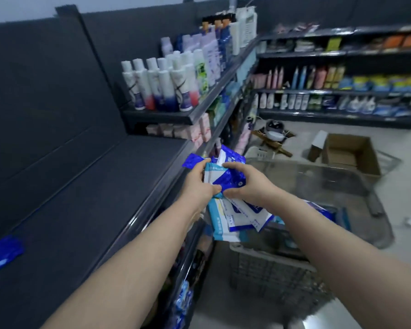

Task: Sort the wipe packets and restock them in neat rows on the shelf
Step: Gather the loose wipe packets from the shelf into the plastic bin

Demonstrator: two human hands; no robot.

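Your left hand (196,186) and right hand (246,184) grip a wipe packet bundle (227,178), fingers curled round it, just past the shelf (81,198) front edge. One blue packet (1,254) lies at the shelf's near-left end.

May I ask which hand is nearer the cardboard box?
Right. The right hand grips the wipe packets on the side facing the cardboard box; the left hand grips them farther off, beside the shelf.

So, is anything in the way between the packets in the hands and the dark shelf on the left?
Nothing visible. The left hand and right hand hold the wipe packets just off the front of the shelf; only one blue packet lies there, far aside.
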